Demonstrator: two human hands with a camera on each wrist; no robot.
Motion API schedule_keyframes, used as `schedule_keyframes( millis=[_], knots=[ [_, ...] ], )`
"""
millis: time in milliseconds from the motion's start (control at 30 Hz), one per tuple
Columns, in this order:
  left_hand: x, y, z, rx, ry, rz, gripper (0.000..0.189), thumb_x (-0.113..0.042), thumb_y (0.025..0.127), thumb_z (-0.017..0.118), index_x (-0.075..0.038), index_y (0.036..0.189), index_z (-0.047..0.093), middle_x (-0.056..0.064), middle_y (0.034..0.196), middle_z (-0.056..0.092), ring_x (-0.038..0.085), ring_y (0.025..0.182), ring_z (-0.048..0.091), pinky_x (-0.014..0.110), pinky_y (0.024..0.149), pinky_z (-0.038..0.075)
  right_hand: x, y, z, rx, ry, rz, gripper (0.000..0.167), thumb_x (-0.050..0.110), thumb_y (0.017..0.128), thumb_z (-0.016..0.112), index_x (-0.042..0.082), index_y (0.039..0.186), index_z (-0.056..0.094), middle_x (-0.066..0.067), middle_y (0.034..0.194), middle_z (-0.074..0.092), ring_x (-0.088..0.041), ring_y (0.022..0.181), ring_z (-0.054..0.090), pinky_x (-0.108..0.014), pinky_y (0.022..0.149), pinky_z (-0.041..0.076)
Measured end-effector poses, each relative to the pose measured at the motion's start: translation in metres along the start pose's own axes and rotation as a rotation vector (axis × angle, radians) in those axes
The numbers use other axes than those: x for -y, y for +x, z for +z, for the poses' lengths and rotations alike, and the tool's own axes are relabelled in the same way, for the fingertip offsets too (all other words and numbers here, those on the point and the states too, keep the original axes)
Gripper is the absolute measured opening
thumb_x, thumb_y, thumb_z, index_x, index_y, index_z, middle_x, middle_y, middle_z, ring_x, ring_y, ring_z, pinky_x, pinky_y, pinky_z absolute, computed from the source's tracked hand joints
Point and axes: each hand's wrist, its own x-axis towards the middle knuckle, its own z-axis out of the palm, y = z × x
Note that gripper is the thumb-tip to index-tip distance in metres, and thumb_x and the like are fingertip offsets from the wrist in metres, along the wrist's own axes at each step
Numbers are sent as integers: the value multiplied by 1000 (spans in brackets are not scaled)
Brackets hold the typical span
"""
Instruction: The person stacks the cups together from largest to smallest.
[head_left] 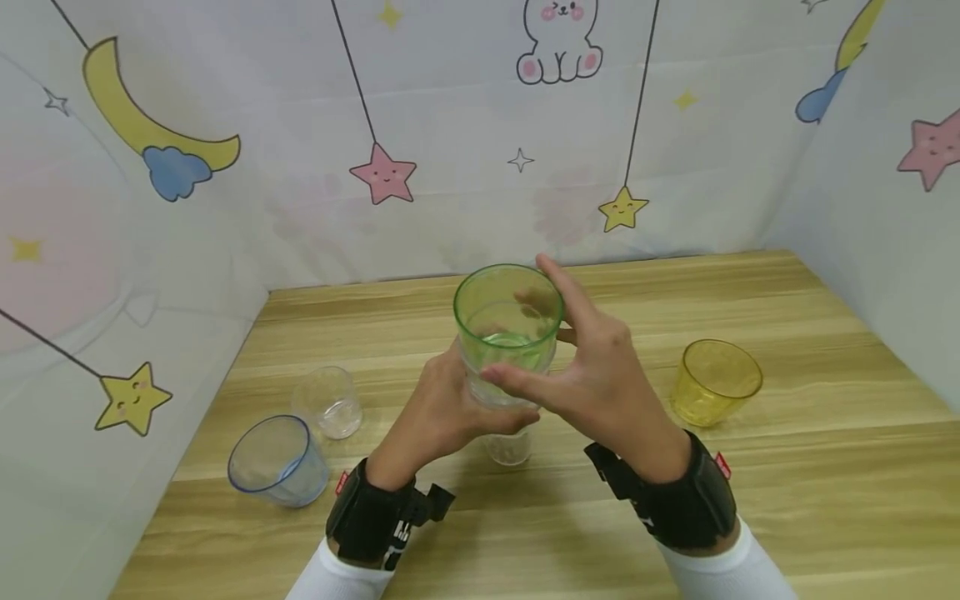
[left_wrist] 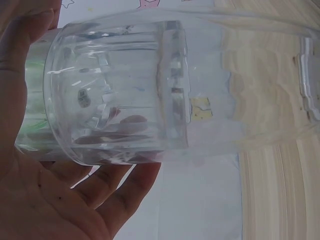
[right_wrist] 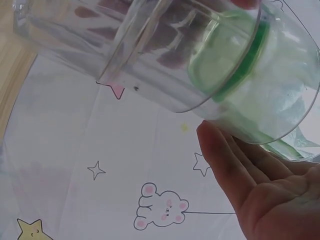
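A green-rimmed clear cup (head_left: pixel 504 348) is held over the middle of the table, its mouth up and its lower part nested in a clear cup (head_left: pixel 487 393). My right hand (head_left: pixel 600 375) grips the green-rimmed cup, thumb in front and fingers spread round the far side. Lower down, my left hand (head_left: pixel 438 404) holds the clear cup. The left wrist view shows ridged clear walls (left_wrist: pixel 115 95) in the left hand, with another clear wall reaching beyond them. Below the hands, a thick clear base (head_left: pixel 508 450) shows in the head view.
A blue-rimmed cup (head_left: pixel 300 483) stands at the left of the wooden table (head_left: pixel 600 533), close to a clear cup (head_left: pixel 341 412). On the right is a yellow cup (head_left: pixel 708 392). White printed cloth (head_left: pixel 465 225) hangs behind the table and along both sides.
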Motion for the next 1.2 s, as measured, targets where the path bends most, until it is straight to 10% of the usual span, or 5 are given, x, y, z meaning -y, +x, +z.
schedule_keyframes(
  millis=[233,667,1200],
  knots=[
    [1,-2,-1,-2,-17,-18,83,-34,68,95,-28,137,49,-10,117,65,9,103,64,36,83,55,0,0,-6,94,-18,45,108,31,77,91,17,161,24,-7,135,61,-18,116,62,-36,86,56],
    [1,-3,-2,-8,-4,-27,82,-36,68,95,-26,135,49,-10,116,65,9,105,64,38,84,54,-2,1,-12,239,54,97,87,33,81,87,21,153,39,0,130,63,-14,116,62,-34,87,56],
    [0,-1,-1,1,-15,-22,83,-35,68,95,-24,136,49,-8,118,65,10,106,63,38,86,54,-11,-2,-31,382,-104,104,65,40,83,84,15,138,59,6,129,66,-21,118,62,-53,91,52]
  ],
)
